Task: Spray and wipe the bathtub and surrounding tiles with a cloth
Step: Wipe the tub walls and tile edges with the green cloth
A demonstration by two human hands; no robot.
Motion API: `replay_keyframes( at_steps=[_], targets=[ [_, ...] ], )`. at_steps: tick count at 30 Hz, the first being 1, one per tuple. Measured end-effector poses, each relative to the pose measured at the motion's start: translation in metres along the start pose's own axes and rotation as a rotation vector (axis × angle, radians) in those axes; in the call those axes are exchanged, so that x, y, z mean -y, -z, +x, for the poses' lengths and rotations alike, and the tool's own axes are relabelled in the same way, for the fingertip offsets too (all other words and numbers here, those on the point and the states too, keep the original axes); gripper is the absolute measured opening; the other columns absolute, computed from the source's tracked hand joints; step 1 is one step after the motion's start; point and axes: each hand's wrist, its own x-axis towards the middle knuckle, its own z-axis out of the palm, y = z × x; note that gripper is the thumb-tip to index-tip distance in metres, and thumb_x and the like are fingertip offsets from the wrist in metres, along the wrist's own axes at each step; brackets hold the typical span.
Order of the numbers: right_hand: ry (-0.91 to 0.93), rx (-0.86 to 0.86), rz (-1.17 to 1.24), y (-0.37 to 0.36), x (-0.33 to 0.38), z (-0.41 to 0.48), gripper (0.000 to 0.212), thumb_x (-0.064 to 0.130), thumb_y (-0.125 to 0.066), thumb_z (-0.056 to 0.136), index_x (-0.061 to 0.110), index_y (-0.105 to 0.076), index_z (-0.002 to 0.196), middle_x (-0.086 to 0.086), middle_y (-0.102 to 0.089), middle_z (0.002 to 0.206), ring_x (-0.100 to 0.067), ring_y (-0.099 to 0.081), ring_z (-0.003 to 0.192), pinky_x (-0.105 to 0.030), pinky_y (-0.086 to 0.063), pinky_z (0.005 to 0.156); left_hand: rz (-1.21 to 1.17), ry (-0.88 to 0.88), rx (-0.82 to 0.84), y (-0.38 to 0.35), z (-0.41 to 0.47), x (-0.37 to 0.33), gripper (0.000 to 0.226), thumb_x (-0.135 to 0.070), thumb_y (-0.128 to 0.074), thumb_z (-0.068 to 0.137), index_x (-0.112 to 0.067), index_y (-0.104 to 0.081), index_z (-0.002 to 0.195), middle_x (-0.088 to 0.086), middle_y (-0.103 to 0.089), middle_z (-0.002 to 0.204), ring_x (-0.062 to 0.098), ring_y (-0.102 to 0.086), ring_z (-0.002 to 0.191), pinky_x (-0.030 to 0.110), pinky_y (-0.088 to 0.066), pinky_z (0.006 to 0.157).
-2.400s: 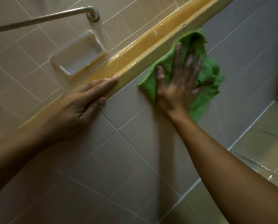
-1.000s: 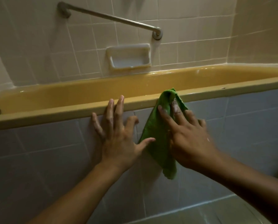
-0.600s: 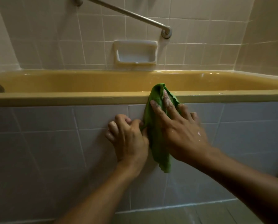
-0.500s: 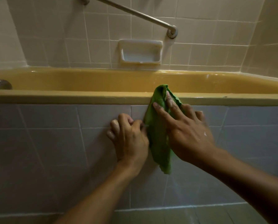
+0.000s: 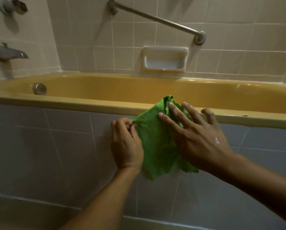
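A green cloth (image 5: pixel 157 143) hangs spread against the grey tiled front panel (image 5: pixel 56 146) of the yellow bathtub (image 5: pixel 89 105), its top reaching the tub rim. My left hand (image 5: pixel 125 145) pinches the cloth's upper left corner between thumb and curled fingers. My right hand (image 5: pixel 192 135) lies flat on the cloth's right side with its fingers straight and spread, pressing it to the tiles. No spray bottle is in view.
Beige wall tiles rise behind the tub, with a metal grab bar (image 5: pixel 157 19) and a recessed soap dish (image 5: pixel 164 58). A tub spout (image 5: pixel 7 53) and a knob (image 5: pixel 11 4) sit on the left wall. An overflow cap (image 5: pixel 39 88) is inside the tub.
My left hand has pulled the cloth's left corner outward, so the bunched cloth now lies spread wider. The view has shifted and now shows the tap end.
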Motion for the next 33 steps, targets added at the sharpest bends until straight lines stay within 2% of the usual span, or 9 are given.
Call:
replay_keyframes(
  at_steps=[5,8,11,14,16,18,21,27,33],
  targets=[
    [0.096,0.018,0.077,0.008,-0.016,0.004,0.069,0.056,-0.035,0.094,0.041,-0.017,0.159,-0.001,-0.017,0.169,-0.030,-0.033,0.146,-0.048,-0.034,0.098,-0.027,0.076,-0.083,-0.028,-0.044,-0.014,0.037,-0.015,-0.065,0.096,-0.009,-0.064,0.132,0.015,-0.054,0.135,0.033,-0.051,0.123,0.038,-0.039,0.103],
    [0.143,0.001,0.255,0.019,-0.024,0.011,0.069,0.060,-0.015,0.089,0.044,-0.036,0.153,0.010,-0.028,0.164,-0.021,-0.039,0.141,-0.044,-0.034,0.095,-0.054,0.151,0.099,-0.043,-0.076,-0.022,0.068,-0.050,-0.051,0.099,-0.027,-0.031,0.160,0.005,-0.014,0.170,0.026,-0.017,0.156,0.053,-0.023,0.119],
    [0.130,-0.070,0.560,0.021,-0.033,0.028,0.040,0.026,-0.041,0.100,0.040,-0.059,0.134,0.009,-0.056,0.145,-0.013,-0.057,0.123,-0.045,-0.051,0.094,-0.053,0.341,0.193,-0.058,-0.081,-0.024,0.087,-0.077,-0.035,0.091,-0.042,0.005,0.161,-0.008,0.024,0.168,0.018,0.018,0.156,0.066,-0.008,0.122],
    [0.073,-0.046,0.797,0.032,-0.040,0.049,0.028,0.023,-0.057,0.099,0.037,-0.064,0.122,0.011,-0.068,0.121,-0.004,-0.063,0.109,-0.041,-0.058,0.092,0.022,0.446,0.136,-0.067,-0.074,-0.016,0.097,-0.085,-0.025,0.085,-0.038,0.013,0.160,-0.002,0.027,0.168,0.024,0.020,0.156,0.070,-0.007,0.119],
    [0.066,0.095,0.788,0.036,-0.036,0.062,0.035,0.039,-0.055,0.100,0.044,-0.055,0.135,0.013,-0.063,0.130,-0.006,-0.058,0.118,-0.038,-0.051,0.097,0.031,0.479,0.088,-0.068,-0.075,-0.004,0.099,-0.088,-0.019,0.084,-0.033,0.010,0.162,0.002,0.022,0.169,0.026,0.016,0.157,0.070,-0.006,0.119],
    [0.084,0.290,0.559,0.029,-0.028,0.071,0.055,0.060,-0.043,0.097,0.055,-0.031,0.150,0.010,-0.048,0.145,-0.013,-0.049,0.123,-0.036,-0.041,0.093,0.025,0.528,0.064,-0.069,-0.084,0.010,0.101,-0.089,-0.015,0.084,-0.029,0.007,0.163,0.007,0.018,0.170,0.029,0.013,0.157,0.070,-0.008,0.119],
    [0.162,0.299,0.262,0.016,-0.016,0.077,0.075,0.080,-0.031,0.086,0.060,-0.001,0.152,0.003,-0.042,0.147,-0.021,-0.050,0.114,-0.039,-0.048,0.083,0.021,0.576,0.028,-0.067,-0.099,0.031,0.101,-0.085,-0.022,0.087,-0.024,0.002,0.164,0.011,0.013,0.170,0.033,0.009,0.157,0.073,-0.011,0.117],
    [0.302,0.222,0.190,0.014,-0.009,0.088,0.080,0.090,-0.017,0.081,0.059,0.005,0.152,0.000,-0.046,0.131,-0.027,-0.056,0.104,-0.050,-0.055,0.084,0.051,0.494,-0.068,-0.075,-0.102,0.041,0.102,-0.079,-0.034,0.087,-0.015,-0.011,0.164,0.021,0.005,0.170,0.041,0.009,0.156,0.069,-0.005,0.120],
    [0.434,0.141,0.094,0.012,-0.008,0.095,0.084,0.084,-0.023,0.087,0.049,0.009,0.157,-0.002,-0.043,0.133,-0.029,-0.057,0.095,-0.052,-0.055,0.078,0.061,0.451,-0.108,-0.094,-0.137,0.067,0.098,-0.083,-0.032,0.087,-0.022,-0.018,0.162,0.020,-0.001,0.170,0.041,0.005,0.156,0.067,0.004,0.121]
  ],
)
